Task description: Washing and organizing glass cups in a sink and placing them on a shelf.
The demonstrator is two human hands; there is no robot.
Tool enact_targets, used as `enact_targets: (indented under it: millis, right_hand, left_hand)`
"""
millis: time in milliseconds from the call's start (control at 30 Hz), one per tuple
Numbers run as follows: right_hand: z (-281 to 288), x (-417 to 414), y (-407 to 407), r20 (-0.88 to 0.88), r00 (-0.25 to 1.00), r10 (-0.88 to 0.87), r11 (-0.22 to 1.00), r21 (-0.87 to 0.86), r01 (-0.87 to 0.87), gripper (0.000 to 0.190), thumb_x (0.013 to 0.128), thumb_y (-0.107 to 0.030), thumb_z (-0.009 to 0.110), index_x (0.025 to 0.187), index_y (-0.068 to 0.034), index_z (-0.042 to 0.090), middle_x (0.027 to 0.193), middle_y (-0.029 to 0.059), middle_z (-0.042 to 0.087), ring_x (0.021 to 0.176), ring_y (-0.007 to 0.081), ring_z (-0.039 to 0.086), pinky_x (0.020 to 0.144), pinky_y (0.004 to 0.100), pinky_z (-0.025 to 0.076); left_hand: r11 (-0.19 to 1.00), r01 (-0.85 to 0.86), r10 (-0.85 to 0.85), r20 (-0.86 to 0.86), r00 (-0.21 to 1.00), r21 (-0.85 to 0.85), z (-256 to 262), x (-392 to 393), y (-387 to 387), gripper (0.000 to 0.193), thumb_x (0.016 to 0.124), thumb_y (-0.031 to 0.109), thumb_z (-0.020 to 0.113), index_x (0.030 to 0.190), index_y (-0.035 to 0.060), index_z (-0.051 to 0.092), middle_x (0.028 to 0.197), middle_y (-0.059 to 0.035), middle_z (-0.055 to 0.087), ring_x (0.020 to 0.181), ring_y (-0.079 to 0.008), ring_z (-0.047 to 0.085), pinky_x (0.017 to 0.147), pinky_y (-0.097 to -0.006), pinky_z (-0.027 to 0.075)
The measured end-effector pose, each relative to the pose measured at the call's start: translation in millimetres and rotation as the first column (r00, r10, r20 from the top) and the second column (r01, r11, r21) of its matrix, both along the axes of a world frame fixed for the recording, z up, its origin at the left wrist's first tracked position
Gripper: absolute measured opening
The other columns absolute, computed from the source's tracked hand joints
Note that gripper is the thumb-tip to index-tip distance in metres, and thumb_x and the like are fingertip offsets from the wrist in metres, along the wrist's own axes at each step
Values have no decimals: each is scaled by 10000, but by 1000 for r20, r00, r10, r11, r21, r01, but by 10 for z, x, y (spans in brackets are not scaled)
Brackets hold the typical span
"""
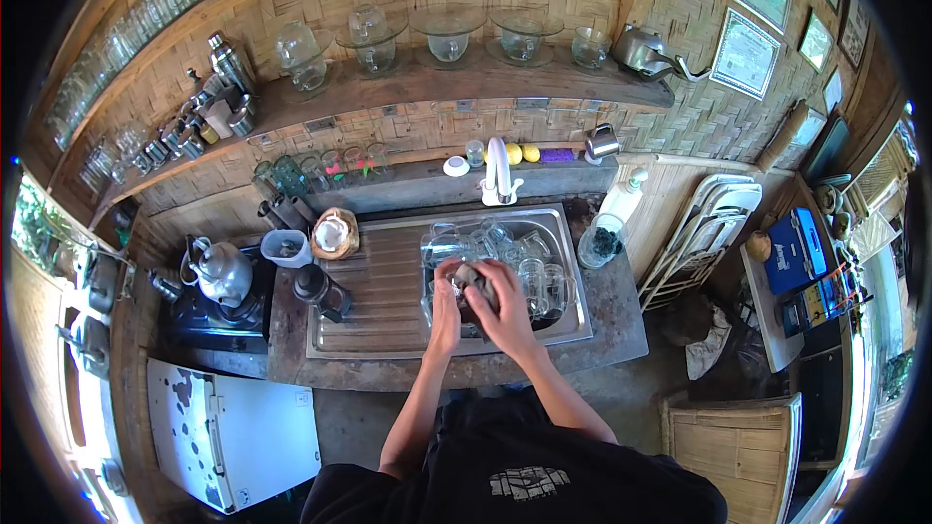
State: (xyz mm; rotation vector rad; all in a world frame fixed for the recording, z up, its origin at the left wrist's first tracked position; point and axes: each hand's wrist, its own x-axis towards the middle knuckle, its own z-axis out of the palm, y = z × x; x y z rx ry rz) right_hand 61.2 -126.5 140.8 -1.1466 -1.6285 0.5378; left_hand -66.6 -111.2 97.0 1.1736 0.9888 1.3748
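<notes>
Over the stainless steel sink (566,233), my left hand (445,309) and my right hand (502,306) are closed around a crumpled grey-brown thing (473,287), perhaps a cloth. Its exact kind is hard to tell, being partly covered by my fingers. Glass mugs (535,284) fill the basin behind and to the right of my hands. A white faucet (499,175) rises at the sink's back edge. To the left, the ribbed drainboard (378,284) joins the basin.
Left of the basin stand a French press (322,292), a halved coconut (335,233), a plastic container (287,248) and a kettle (222,273) on the stove. A glass jar (600,244) and a pump bottle (622,196) stand at right. Cups line the shelf (466,78) above.
</notes>
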Motion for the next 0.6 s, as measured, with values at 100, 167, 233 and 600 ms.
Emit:
enact_targets:
  millis: [100,167,233,600]
  right_hand:
    - [23,-3,5,2,1000,12,1000,-19,-12,413,915,-191,707,1281,-48,578,1300,202,542,1171,398,548,989,433,456]
    - [23,-3,57,-23,1000,-15,1000,7,15,414,904,-189,719,1267,-51,578,1221,203,585,1091,404,591,929,437,482]
    - [29,26,93,-69,994,-89,991,-108,81,392,905,-189,721,1235,-30,579,1115,205,625,986,404,636,839,439,505]
    - [-1,183,111,-240,962,-128,982,-170,88,351,1005,-245,607,1229,25,589,1040,185,674,963,267,660,882,354,493]
  left_hand:
    - [997,-19,28,-121,992,78,-48,-7,12,810,1002,704,241,1376,15,443,1305,-155,523,1211,-252,506,1043,-375,389]
    - [990,-38,64,-191,979,137,-2,22,23,845,988,725,242,1375,1,444,1311,-174,521,1199,-273,510,1042,-380,388]
    - [988,-17,65,-319,946,152,86,45,28,847,993,717,226,1387,-2,440,1328,-185,509,1218,-287,501,1053,-390,379]
    - [946,291,-179,517,837,-143,77,100,-1,643,1052,515,414,1581,206,220,1440,-98,479,1299,-243,516,1087,-407,431]
